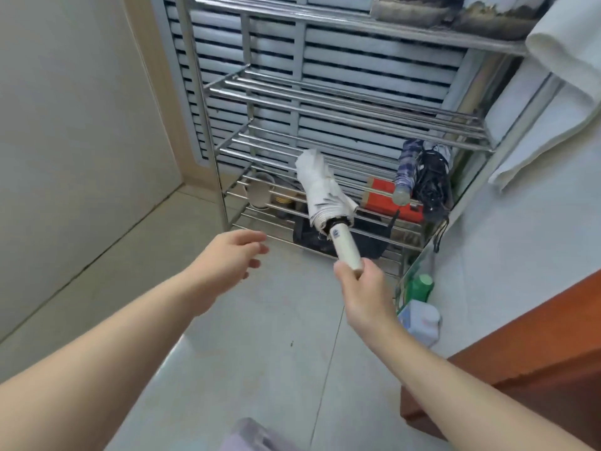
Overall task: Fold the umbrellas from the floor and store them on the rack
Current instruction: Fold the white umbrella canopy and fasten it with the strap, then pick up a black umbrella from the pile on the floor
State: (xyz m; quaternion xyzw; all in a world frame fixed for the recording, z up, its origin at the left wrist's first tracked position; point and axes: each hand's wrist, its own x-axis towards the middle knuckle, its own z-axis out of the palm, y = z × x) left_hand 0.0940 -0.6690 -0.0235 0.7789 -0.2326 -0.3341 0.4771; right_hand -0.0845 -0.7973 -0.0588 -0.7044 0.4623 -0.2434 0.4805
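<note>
A folded white umbrella (320,190) points up and away from me toward the steel rack (344,105). My right hand (361,291) grips the end of its cream handle. My left hand (229,260) hovers to the left of the handle, fingers relaxed and holding nothing. At the right end of a lower shelf lie a folded plaid umbrella (406,167) and a folded black umbrella (432,180). The white umbrella's canopy is in front of the lower shelves; I cannot tell whether it touches them.
A red box (380,198) lies on the low shelf beside the stored umbrellas. A dark bag (309,234) sits under the rack. Bottles (421,288) stand by the right wall, next to a wooden cabinet (527,359). White cloth (566,79) hangs at upper right.
</note>
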